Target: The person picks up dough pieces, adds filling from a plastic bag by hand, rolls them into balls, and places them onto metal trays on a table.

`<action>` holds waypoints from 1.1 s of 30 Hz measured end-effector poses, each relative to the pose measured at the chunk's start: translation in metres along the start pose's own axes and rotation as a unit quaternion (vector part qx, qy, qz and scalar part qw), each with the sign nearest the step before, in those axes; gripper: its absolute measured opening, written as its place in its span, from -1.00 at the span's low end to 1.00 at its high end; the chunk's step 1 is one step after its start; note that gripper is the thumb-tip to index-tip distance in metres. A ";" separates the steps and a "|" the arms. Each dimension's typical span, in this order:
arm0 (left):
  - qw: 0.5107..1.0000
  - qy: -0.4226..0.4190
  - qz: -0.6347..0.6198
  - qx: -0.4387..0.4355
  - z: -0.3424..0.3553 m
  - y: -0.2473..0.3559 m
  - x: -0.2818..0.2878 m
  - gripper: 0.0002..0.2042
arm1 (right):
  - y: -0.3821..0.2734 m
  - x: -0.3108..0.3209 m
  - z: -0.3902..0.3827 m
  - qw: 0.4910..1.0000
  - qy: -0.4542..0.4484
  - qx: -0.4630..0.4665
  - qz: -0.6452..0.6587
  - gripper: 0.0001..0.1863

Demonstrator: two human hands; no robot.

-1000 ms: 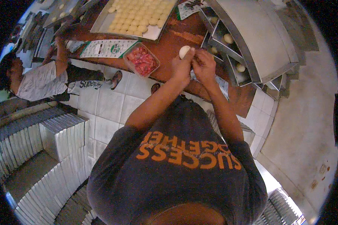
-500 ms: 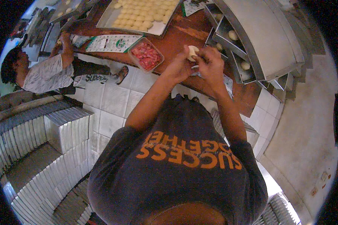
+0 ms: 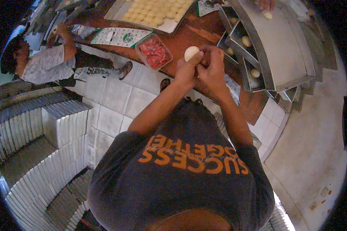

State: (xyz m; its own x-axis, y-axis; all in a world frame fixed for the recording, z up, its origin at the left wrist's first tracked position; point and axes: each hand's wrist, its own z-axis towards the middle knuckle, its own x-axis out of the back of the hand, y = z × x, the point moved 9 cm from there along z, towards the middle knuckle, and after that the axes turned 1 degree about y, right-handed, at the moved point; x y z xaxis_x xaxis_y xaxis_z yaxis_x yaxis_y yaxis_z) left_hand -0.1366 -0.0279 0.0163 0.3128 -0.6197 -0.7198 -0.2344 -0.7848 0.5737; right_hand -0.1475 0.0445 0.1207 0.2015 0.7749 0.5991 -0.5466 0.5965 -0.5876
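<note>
A round, pale piece of dough (image 3: 191, 53) is held up over the front of the brown table. My left hand (image 3: 188, 70) is closed on it from below, with the thumb across its lower edge. Against the dough's right side, my right hand (image 3: 212, 63) has its fingers curled and pinched; its fingertips are partly hidden. Left of my hands, a clear plastic tub (image 3: 154, 52) of red, chunky filling stands at the table's edge. Rows of pale dough balls (image 3: 152, 11) lie on a metal tray (image 3: 169, 26) farther back.
Stacked metal trays (image 3: 285, 54) stand at the right, several holding dough balls (image 3: 246, 41). Another person's hand (image 3: 266, 7) holds a pale piece above the top tray. A white and green packet (image 3: 121, 37) lies beside the tub. At the left, another person (image 3: 46, 63) works at the table.
The dough has turned so its round face shows, and my hands have drawn closer together and slightly left. Another person's hand has appeared above the right-hand trays. The view has shifted slightly.
</note>
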 end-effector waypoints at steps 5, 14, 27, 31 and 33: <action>0.988 -0.058 -0.125 0.070 -0.004 0.008 -0.015 -0.76 | 0.012 -0.002 0.008 0.998 -0.036 0.023 0.038 -0.74; 0.996 -0.071 0.041 0.040 0.012 0.015 -0.019 -0.80 | 0.014 0.010 0.024 0.998 -0.013 -0.054 0.025 -0.78; 0.980 -0.136 -0.081 0.118 0.040 0.019 -0.037 -0.75 | 0.012 0.014 0.033 0.996 0.088 -0.010 -0.020 -0.77; 0.988 -0.134 0.012 0.073 0.041 0.034 -0.041 -0.75 | 0.012 0.008 0.042 0.994 0.086 -0.055 -0.042 -0.74; 0.983 -0.142 -0.018 0.119 0.040 0.039 -0.039 -0.76 | 0.012 0.006 0.045 0.995 0.075 -0.028 -0.051 -0.72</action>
State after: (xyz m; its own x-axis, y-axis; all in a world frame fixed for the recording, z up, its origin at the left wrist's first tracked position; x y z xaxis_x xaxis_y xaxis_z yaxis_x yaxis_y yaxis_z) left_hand -0.1944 -0.0345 0.0510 0.0638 -0.5423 -0.8377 -0.4472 -0.7660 0.4618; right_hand -0.1892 0.0469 0.1415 0.3752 0.7296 0.5718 -0.4718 0.6813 -0.5597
